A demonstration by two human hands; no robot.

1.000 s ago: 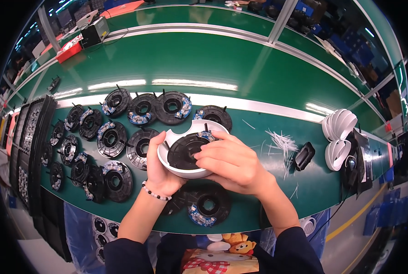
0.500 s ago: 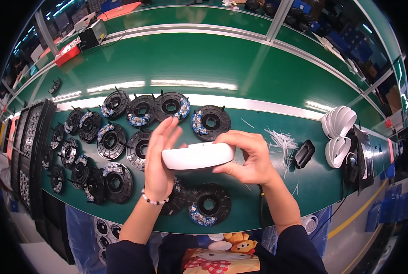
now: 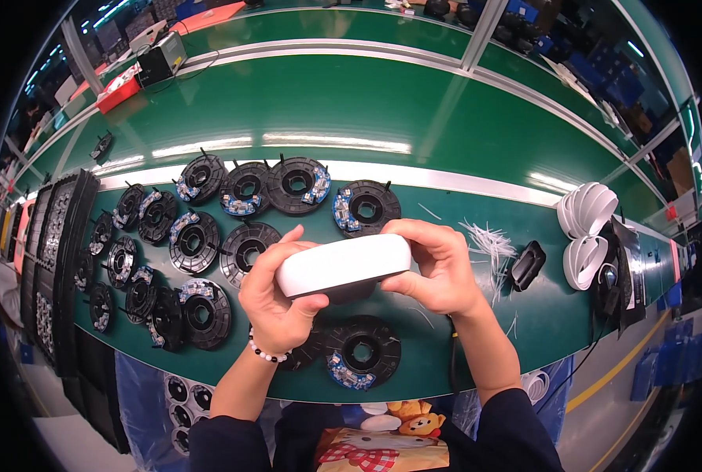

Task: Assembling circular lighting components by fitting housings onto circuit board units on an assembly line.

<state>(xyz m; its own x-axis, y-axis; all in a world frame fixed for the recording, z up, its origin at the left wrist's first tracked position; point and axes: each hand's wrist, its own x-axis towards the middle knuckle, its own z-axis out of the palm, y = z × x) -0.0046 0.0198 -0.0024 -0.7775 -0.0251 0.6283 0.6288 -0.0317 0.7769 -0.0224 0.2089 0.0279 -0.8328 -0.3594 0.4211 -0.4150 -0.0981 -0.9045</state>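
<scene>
Centre of frame: both hands hold a white round housing (image 3: 344,266) edge-on, raised above the green bench (image 3: 414,118). Left hand (image 3: 276,295) clasps its left rim, thumb along the underside, fingers over the top. Right hand (image 3: 437,263) pinches the right rim, fingers curled over the upper edge. Both grips closed on the part, neither released.

Handling, as a judgement: moulded plastic shell, likely light and stiff, smooth enough to slip if squeezed on the domed face. The rim looks the safest place to hold, with opposite sides as now. A dark insert (image 3: 351,293) shows under the white shell; how it seats cannot be made out.

Around it: black ring-shaped parts (image 3: 245,250) with small blue boards lie in rows across the left and centre of the bench, one more (image 3: 362,352) just below the hands. Loose white ties (image 3: 488,240) lie right of centre, beside a small black piece (image 3: 526,265). Stacked white shells (image 3: 585,211) stand at far right.

Hidden or unclear: the housing's inner face, the palms, and the dark trays (image 3: 56,236) at the left edge, bent by the lens. A beaded bracelet (image 3: 266,355) sits on the left wrist.
</scene>
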